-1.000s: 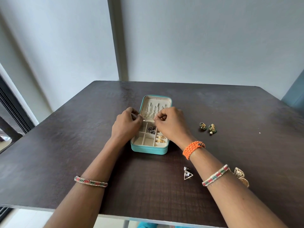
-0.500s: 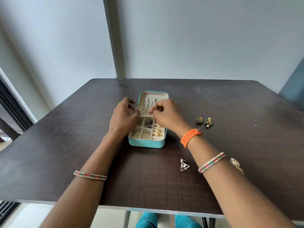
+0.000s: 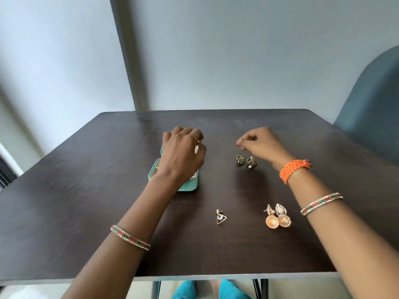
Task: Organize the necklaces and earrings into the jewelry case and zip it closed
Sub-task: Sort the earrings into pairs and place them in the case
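Observation:
The teal jewelry case [image 3: 187, 187] stands open at the middle left of the dark table [image 3: 82, 197]. My left hand [image 3: 181, 154] covers most of it, with the fingers curled over the lid. My right hand [image 3: 262, 145] hovers to the right of the case, just above and behind a pair of dark stud earrings [image 3: 246, 162]; its fingers are curled and nothing shows in them. A triangular silver earring [image 3: 220, 217] lies near the front. A pair of gold dome earrings [image 3: 278, 217] lies to its right. The case's compartments are hidden by my hand.
A blue chair back [image 3: 371, 108] rises past the table's right edge. A grey wall with a vertical post stands behind the table. The front table edge runs low in the view, with teal-clad knees under it.
My right hand left the case lid and moved right, to above the dark earrings. My left hand shifted over the top of the case. The view tilted down and right.

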